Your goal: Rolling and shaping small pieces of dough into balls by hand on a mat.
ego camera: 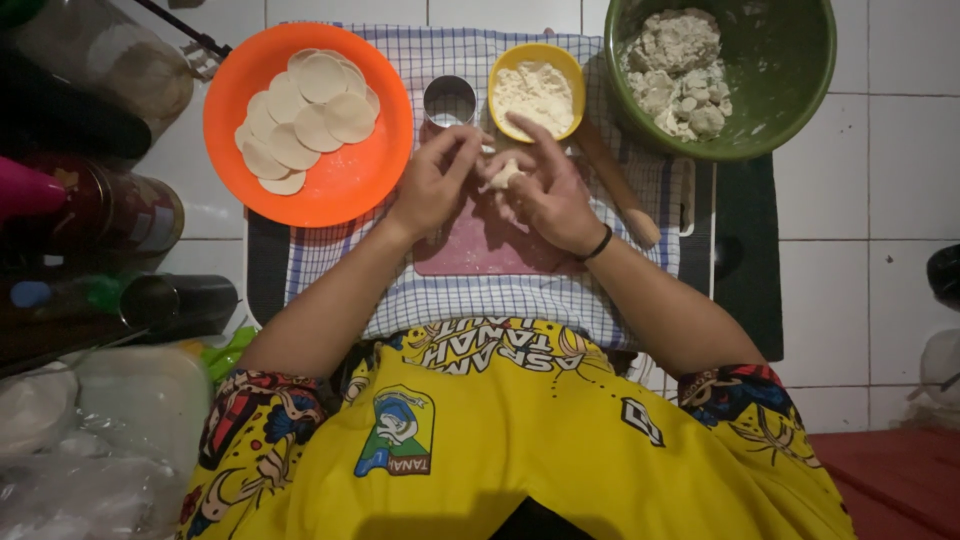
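My left hand [435, 180] and my right hand [548, 188] meet over a pink board [470, 250], both pinching a small lump of pale dough [502, 177] between their fingertips. Just beyond the hands stand a round metal cutter [449, 101] and a yellow bowl of flour [537, 92]. A wooden rolling pin [620, 190] lies under my right wrist, angled to the right. An orange plate [345, 180] at the left holds several flat round dough discs [305, 118].
A green bowl [790, 70] with dough chunks sits at the top right. A blue checked cloth [480, 300] covers the work spot on a white tiled floor. Dark bottles, a can [120, 210] and plastic bags crowd the left side.
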